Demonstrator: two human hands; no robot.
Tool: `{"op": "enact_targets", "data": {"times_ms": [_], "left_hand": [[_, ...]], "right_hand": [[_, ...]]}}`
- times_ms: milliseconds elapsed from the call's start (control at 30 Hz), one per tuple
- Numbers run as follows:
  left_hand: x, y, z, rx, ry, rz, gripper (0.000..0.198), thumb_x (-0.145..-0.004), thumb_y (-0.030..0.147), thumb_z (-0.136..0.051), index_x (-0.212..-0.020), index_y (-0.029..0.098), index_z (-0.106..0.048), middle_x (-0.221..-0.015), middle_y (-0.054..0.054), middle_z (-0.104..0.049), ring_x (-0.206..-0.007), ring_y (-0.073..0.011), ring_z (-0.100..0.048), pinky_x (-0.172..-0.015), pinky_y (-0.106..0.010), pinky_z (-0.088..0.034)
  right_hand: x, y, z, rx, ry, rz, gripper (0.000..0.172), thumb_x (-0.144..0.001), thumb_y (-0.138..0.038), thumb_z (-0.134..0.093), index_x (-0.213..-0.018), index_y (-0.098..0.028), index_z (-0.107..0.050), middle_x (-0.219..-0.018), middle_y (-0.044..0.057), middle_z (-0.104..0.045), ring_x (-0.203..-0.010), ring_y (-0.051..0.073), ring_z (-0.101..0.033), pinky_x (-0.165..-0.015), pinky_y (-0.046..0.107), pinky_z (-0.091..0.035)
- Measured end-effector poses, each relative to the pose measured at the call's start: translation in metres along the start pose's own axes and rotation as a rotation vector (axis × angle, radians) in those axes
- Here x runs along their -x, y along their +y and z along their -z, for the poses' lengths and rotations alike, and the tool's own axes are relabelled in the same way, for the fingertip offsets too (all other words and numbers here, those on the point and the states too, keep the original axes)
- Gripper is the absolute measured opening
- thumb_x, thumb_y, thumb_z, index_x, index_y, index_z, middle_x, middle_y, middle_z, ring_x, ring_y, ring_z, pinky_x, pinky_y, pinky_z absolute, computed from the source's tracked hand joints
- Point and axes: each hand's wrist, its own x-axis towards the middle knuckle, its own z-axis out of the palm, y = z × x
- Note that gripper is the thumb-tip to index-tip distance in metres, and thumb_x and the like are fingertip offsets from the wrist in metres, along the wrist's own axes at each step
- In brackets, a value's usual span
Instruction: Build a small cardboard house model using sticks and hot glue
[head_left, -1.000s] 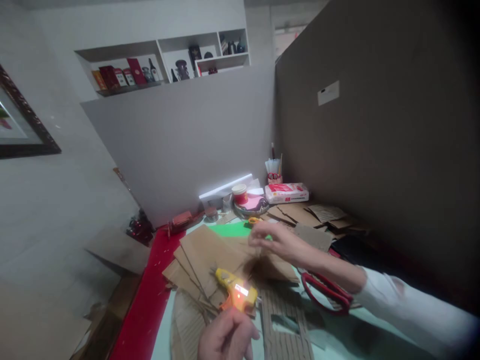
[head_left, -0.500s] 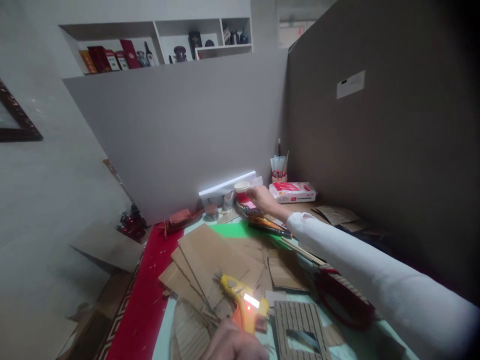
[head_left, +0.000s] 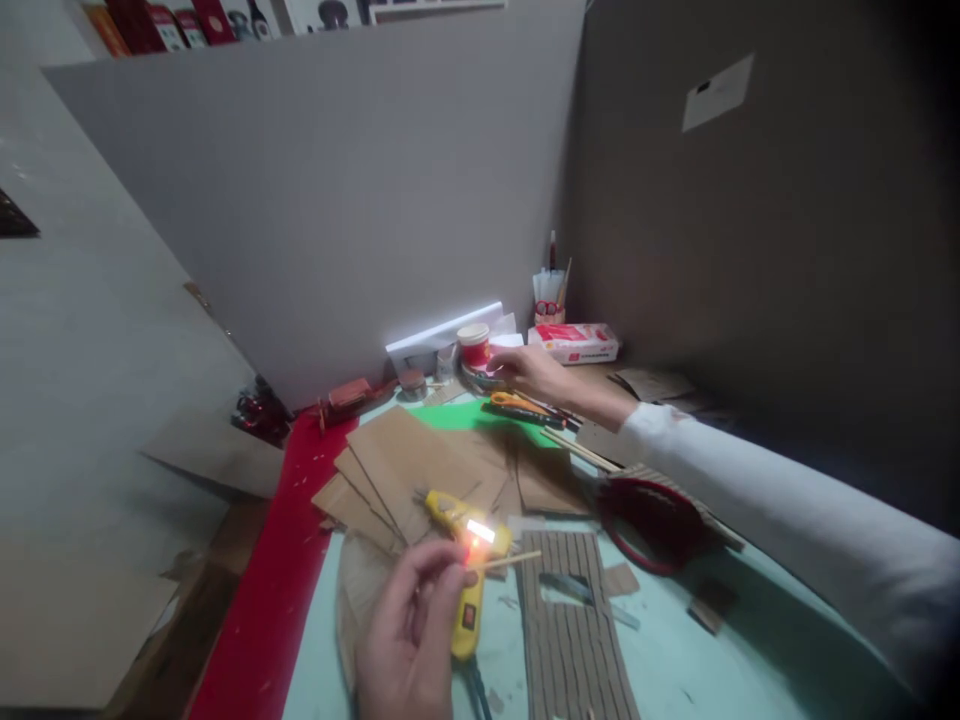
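Note:
My left hand (head_left: pixel 416 625) pinches a thin wooden stick (head_left: pixel 517 559) between thumb and fingertips, above the handle of a yellow hot glue gun (head_left: pixel 466 600). The glue gun lies on the table with its nozzle toward the cardboard pieces and its light glowing. My right hand (head_left: pixel 532 372) is stretched to the back of the table, just right of a red and white paper cup (head_left: pixel 474 347); its fingers are loosely bent and hold nothing that shows. Below the left hand's stick lies a corrugated cardboard piece (head_left: pixel 566 640) with a cut-out window, a utility knife (head_left: pixel 577 588) across it.
Cardboard sheets (head_left: pixel 405 450) fan out on the left of the table. Orange-handled scissors (head_left: pixel 517 403), wooden sticks (head_left: pixel 581 450) and a red round rim (head_left: pixel 652 525) lie under or near my right arm. A tissue pack (head_left: pixel 577 343) and a pen holder (head_left: pixel 550 310) stand behind.
The view has tipped downward. My right hand has come away from the paper cup, to its right. My left hand has risen into view with the thin stick, over the glue gun.

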Motion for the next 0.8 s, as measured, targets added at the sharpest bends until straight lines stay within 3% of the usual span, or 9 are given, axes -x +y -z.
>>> {"op": "enact_targets", "data": {"times_ms": [100,167,233,333,467,633,800], "left_hand": [[0.003,0.002,-0.002,-0.04,0.007,-0.037,0.015,-0.083,0.04,-0.074,-0.086,0.025,-0.076,-0.082,0.003,-0.076,-0.073,-0.0119,-0.071,-0.067,-0.014,-0.055],[0.004,0.001,-0.001,-0.102,-0.012,-0.065,0.011,-0.086,0.036,-0.071,-0.087,0.026,-0.075,-0.084,0.004,-0.077,-0.075,-0.0102,-0.071,-0.069,-0.012,-0.054],[0.004,-0.002,0.0,-0.158,-0.054,-0.09,0.011,-0.086,0.036,-0.072,-0.089,0.025,-0.076,-0.087,0.003,-0.078,-0.079,-0.0107,-0.071,-0.072,-0.012,-0.054],[0.003,-0.007,0.0,-0.23,-0.131,-0.137,0.015,-0.085,0.037,-0.075,-0.09,0.023,-0.077,-0.088,0.0,-0.078,-0.082,-0.014,-0.072,-0.074,-0.016,-0.056],[0.005,-0.008,-0.002,-0.294,-0.166,-0.191,0.015,-0.089,0.037,-0.073,-0.093,0.023,-0.076,-0.09,-0.001,-0.077,-0.084,-0.0142,-0.07,-0.076,-0.017,-0.054],[0.005,0.001,-0.001,-0.351,-0.274,-0.194,0.026,-0.096,0.044,-0.065,-0.113,0.025,-0.069,-0.08,0.003,-0.067,-0.073,-0.0121,-0.062,-0.068,-0.017,-0.049],[0.001,0.001,0.0,-0.465,-0.369,-0.184,0.022,-0.095,0.043,-0.064,-0.096,0.025,-0.077,-0.083,0.002,-0.07,-0.076,-0.0149,-0.06,-0.07,-0.021,-0.045]], "right_hand": [[0.057,-0.031,0.014,-0.133,-0.009,0.078,0.016,-0.103,-0.028,-0.063,-0.107,-0.014,-0.07,-0.1,0.004,-0.074,-0.088,0.018,-0.071,-0.082,0.037,-0.059],[0.099,-0.05,0.019,-0.23,-0.03,0.117,0.023,-0.107,-0.022,-0.052,-0.102,-0.014,-0.073,-0.091,0.001,-0.075,-0.079,0.015,-0.071,-0.076,0.028,-0.054],[0.136,-0.064,0.019,-0.315,-0.089,0.159,0.027,-0.106,-0.03,-0.053,-0.099,-0.017,-0.075,-0.084,-0.001,-0.075,-0.074,0.013,-0.069,-0.068,0.023,-0.049],[0.172,-0.073,0.009,-0.386,-0.171,0.228,0.021,-0.103,-0.031,-0.06,-0.102,-0.019,-0.076,-0.088,-0.001,-0.075,-0.078,0.014,-0.067,-0.07,0.023,-0.046],[0.187,-0.066,-0.009,-0.415,-0.198,0.272,0.02,-0.103,-0.025,-0.057,-0.098,-0.016,-0.074,-0.086,0.002,-0.072,-0.074,0.014,-0.063,-0.068,0.023,-0.043],[0.185,-0.041,-0.008,-0.342,-0.059,0.205,0.021,-0.104,-0.026,-0.054,-0.09,-0.017,-0.066,-0.084,0.001,-0.065,-0.075,0.015,-0.056,-0.071,0.026,-0.04],[0.185,-0.026,-0.01,-0.2,-0.019,0.116,0.017,-0.098,-0.01,-0.052,-0.084,-0.018,-0.055,-0.087,0.003,-0.058,-0.08,0.018,-0.049,-0.072,0.028,-0.035]]}}
